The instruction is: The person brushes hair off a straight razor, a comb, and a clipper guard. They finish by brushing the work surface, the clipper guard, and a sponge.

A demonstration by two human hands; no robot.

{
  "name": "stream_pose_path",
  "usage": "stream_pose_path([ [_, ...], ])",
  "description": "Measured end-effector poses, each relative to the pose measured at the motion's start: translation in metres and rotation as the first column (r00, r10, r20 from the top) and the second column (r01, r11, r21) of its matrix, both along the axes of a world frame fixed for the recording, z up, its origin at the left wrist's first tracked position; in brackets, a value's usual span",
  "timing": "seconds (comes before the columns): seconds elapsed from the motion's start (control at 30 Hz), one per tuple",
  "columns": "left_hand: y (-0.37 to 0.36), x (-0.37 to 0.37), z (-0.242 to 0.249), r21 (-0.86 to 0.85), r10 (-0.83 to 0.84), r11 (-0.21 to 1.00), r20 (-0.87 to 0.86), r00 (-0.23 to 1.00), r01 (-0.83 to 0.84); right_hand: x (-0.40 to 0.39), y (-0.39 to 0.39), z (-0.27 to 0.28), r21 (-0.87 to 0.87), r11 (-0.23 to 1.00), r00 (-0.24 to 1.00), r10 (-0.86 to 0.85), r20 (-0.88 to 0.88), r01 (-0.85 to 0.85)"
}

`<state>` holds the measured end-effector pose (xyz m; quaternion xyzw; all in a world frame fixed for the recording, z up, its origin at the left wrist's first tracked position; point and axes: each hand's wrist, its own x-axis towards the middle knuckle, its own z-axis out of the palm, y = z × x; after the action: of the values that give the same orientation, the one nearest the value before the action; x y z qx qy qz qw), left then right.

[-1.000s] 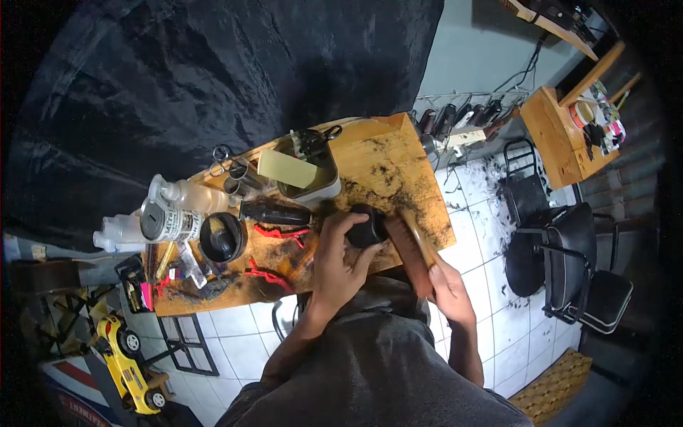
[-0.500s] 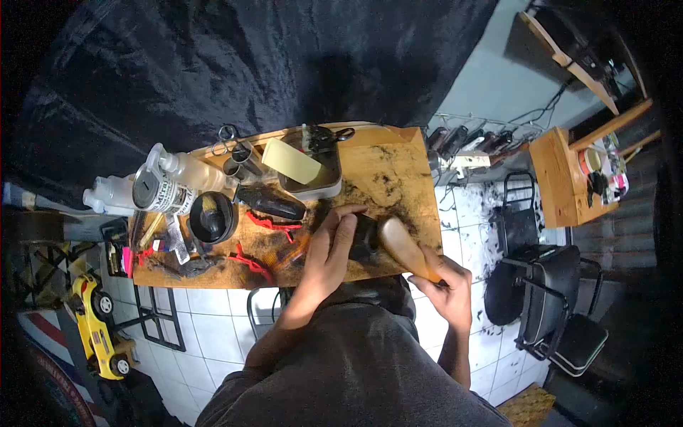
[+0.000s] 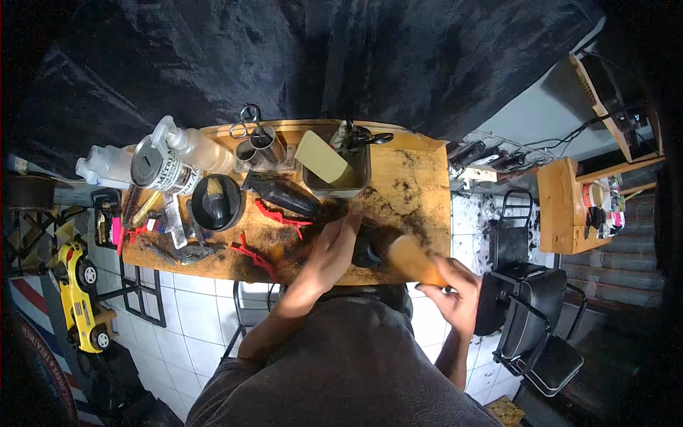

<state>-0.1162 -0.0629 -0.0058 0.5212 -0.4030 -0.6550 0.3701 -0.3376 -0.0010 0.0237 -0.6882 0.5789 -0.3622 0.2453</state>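
My right hand [image 3: 457, 290] is closed on the handle end of a wooden-backed brush [image 3: 414, 260], which is blurred by motion. The brush's dark underside faces a black object [image 3: 366, 250] that my left hand [image 3: 333, 250] grips over the front of the table. Fingers and shadow hide much of that black object, and I cannot tell its kind. Just left of my left hand lie a red hair clip [image 3: 283, 218] and another red clip [image 3: 254, 260]. A black hair clipper [image 3: 284, 196] rests behind them. Dark hair clippings are scattered on the wooden table [image 3: 427, 192] around both hands.
Behind my hands stands a metal tray [image 3: 336, 192] with a pale yellow slab [image 3: 324, 158] leaning in it. Scissors [image 3: 245, 122] stand by metal cups. Leftward are a black bowl [image 3: 233, 213] holding a brush, a labelled can [image 3: 148, 167], bottles and combs. A black chair [image 3: 533, 306] stands right.
The brush has shifted slightly right and down with my right hand, and now looks blurred. My left hand keeps its grip on the black object. The camera view has shifted too.
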Motion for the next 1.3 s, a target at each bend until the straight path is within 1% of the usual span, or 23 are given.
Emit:
stream_pose_path([
  [0.07, -0.001, -0.002, -0.003, -0.154, -0.025, 0.988, -0.047, 0.999, 0.017, 0.002, -0.001, -0.002, 0.141, 0.989, 0.998, 0.041, -0.045, -0.034],
  [0.13, -0.003, -0.004, 0.006, -0.158, -0.01, 0.987, -0.02, 1.0, 0.007, 0.009, -0.004, 0.002, 0.072, 0.997, 0.999, -0.02, -0.029, 0.022],
  [0.2, -0.002, -0.008, 0.004, -0.163, 0.001, 0.987, 0.009, 1.0, 0.001, 0.011, -0.002, -0.004, 0.141, 0.973, 0.973, -0.198, 0.117, 0.181],
  [0.27, -0.001, -0.015, -0.005, 0.217, 0.252, 0.954, -0.203, 0.946, -0.207, 0.013, 0.0, -0.011, 0.09, 0.981, 0.955, -0.189, 0.228, 0.173],
  [0.3, 0.004, -0.019, -0.005, 0.218, 0.245, 0.955, -0.204, 0.948, -0.2, 0.013, 0.003, -0.013, 0.043, 0.997, 0.975, -0.066, 0.214, 0.058],
  [0.33, 0.008, -0.022, 0.006, -0.25, 0.157, 0.958, 0.034, 0.987, -0.144, 0.014, 0.005, -0.013, -0.002, 0.998, 0.979, 0.058, 0.195, -0.059],
  [0.37, 0.01, -0.024, 0.014, -0.637, 0.171, 0.769, 0.282, 0.944, 0.051, 0.018, 0.006, -0.013, 0.081, 0.996, 0.984, 0.026, 0.179, -0.041],
  [0.4, 0.01, -0.024, 0.017, -0.634, 0.161, 0.771, 0.28, 0.946, 0.056, 0.02, 0.008, -0.015, 0.085, 0.996, 0.984, 0.016, 0.176, -0.031],
  [0.47, 0.008, -0.022, 0.019, -0.286, -0.17, 0.937, 0.138, 0.976, 0.203, 0.022, 0.005, -0.021, 0.201, 0.957, 0.911, -0.267, 0.313, 0.211],
  [0.6, 0.009, -0.032, 0.008, -0.383, -0.021, 0.923, 0.046, 0.999, 0.037, 0.021, 0.006, -0.012, 0.241, 0.949, 0.77, -0.306, 0.56, 0.203],
  [0.67, 0.012, -0.032, 0.011, -0.37, -0.082, 0.922, 0.109, 0.991, 0.117, 0.021, 0.006, -0.009, 0.075, 0.993, 0.938, -0.112, 0.327, 0.092],
  [0.73, 0.014, -0.034, 0.014, -0.352, -0.145, 0.915, 0.168, 0.975, 0.197, 0.022, 0.002, -0.014, 0.092, 0.991, 0.947, -0.125, 0.296, 0.102],
  [0.8, 0.013, -0.036, 0.015, -0.438, -0.24, 0.858, 0.12, 0.963, 0.269, 0.019, -0.007, -0.015, 0.04, 0.951, 0.914, -0.307, 0.264, 0.307],
  [0.87, 0.008, -0.029, 0.012, -0.262, -0.365, 0.898, 0.0, 0.931, 0.353, 0.018, -0.01, -0.01, 0.175, 0.916, 0.774, -0.399, 0.491, 0.361],
  [0.93, 0.004, -0.029, 0.014, -0.187, -0.219, 0.967, -0.277, 0.935, 0.171, 0.014, 0.003, -0.012, 0.241, 0.934, 0.72, -0.357, 0.595, 0.264],
  [1.0, 0.008, -0.031, 0.021, -0.285, -0.195, 0.946, -0.122, 0.973, 0.154, 0.014, 0.003, -0.011, 0.178, 0.973, 0.847, -0.219, 0.485, 0.15],
  [1.07, 0.01, -0.034, 0.013, -0.719, 0.011, 0.687, 0.154, 0.988, 0.104, 0.015, 0.004, -0.013, 0.132, 0.991, 0.934, -0.074, 0.349, 0.029],
  [1.1, 0.01, -0.03, 0.009, -0.464, -0.135, 0.878, 0.002, 0.991, 0.12, 0.016, 0.004, -0.017, 0.165, 0.98, 0.914, -0.169, 0.368, 0.114],
  [1.13, 0.009, -0.026, 0.007, -0.466, -0.136, 0.876, 0.004, 0.991, 0.122, 0.017, 0.002, -0.018, 0.2, 0.96, 0.886, -0.261, 0.385, 0.196],
  [1.2, 0.007, -0.02, 0.008, -0.159, -0.223, 0.968, -0.181, 0.958, 0.195, 0.016, 0.001, -0.013, 0.204, 0.943, 0.902, -0.314, 0.297, 0.262],
  [1.23, 0.004, -0.018, -0.006, -0.263, -0.246, 0.934, 0.021, 0.969, 0.243, 0.013, 0.004, -0.015, 0.236, 0.945, 0.846, -0.312, 0.432, 0.228],
  [1.27, 0.006, -0.017, -0.009, -0.265, -0.245, 0.933, 0.023, 0.969, 0.242, 0.01, 0.007, -0.017, 0.261, 0.947, 0.771, -0.306, 0.559, 0.187],
  [1.3, 0.008, -0.017, -0.004, -0.322, -0.239, 0.91, 0.109, 0.965, 0.261, 0.004, 0.01, -0.018, 0.213, 0.976, 0.837, -0.162, 0.523, 0.055],
])
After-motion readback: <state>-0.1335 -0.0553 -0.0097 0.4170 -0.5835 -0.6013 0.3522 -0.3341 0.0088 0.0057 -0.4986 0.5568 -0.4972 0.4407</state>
